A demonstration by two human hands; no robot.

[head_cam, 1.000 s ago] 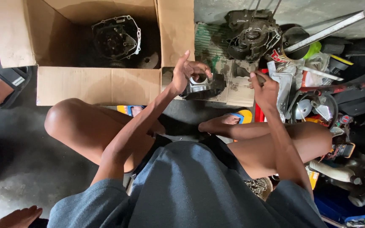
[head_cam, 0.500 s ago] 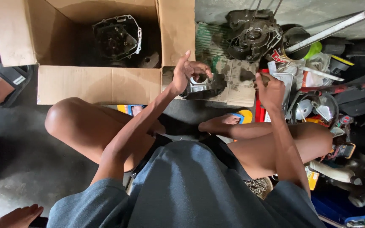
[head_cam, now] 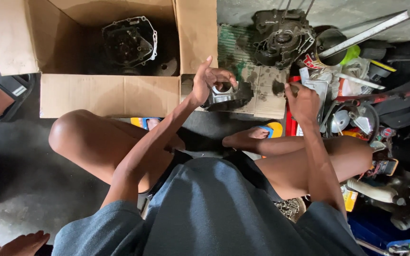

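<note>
My left hand [head_cam: 208, 80] grips a dark metal engine cylinder [head_cam: 228, 97] with a round bore, held just above a stained piece of cardboard [head_cam: 257, 90] on the floor. To its right, my right hand [head_cam: 302, 99] pinches a small dark object [head_cam: 278, 87] between the fingertips; what it is cannot be made out. I am sitting with knees bent, feet in yellow and blue sandals beneath my arms.
An open cardboard box [head_cam: 110, 97] at the left holds an engine cover [head_cam: 129, 42] and a gear. An engine crankcase [head_cam: 281, 38] lies beyond the cardboard. Tools, cans and parts crowd the right side. Another person's sandalled foot [head_cam: 1, 97] is at the far left.
My right hand has shifted slightly left and lower toward the cylinder. My left hand holds the cylinder in nearly the same place.
</note>
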